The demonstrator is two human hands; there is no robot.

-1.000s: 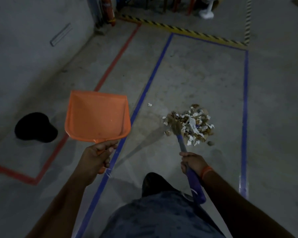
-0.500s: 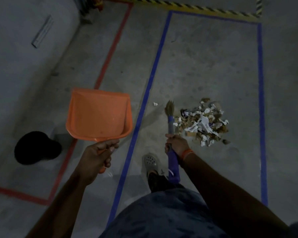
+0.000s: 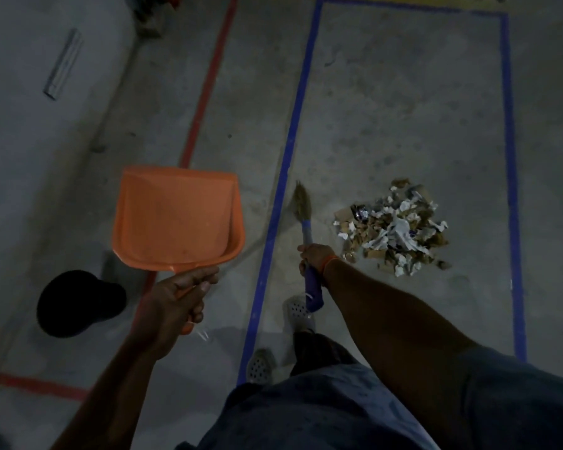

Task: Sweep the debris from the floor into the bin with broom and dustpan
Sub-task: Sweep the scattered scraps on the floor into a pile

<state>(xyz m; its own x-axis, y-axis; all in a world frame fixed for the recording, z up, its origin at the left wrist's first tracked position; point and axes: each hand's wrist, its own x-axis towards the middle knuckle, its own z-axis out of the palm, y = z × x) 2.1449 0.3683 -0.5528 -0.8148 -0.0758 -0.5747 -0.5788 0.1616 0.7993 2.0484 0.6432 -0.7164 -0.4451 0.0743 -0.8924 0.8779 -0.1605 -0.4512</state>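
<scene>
Dustpan (image 3: 176, 219) held up by left hand (image 3: 179, 297), fingers wrapped round handle. Right hand (image 3: 312, 258) fisted round broom (image 3: 304, 228), debris (image 3: 394, 228) at 3 o'clock, probably ready for sweeping.

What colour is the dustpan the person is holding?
Orange. The dustpan, gripped by the left hand, shows plainly in the head view.

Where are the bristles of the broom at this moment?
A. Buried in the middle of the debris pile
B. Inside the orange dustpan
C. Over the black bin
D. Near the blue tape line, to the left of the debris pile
D: the broom bristles sit beside the blue tape line, apart from the debris pile, which lies to their right.
</scene>
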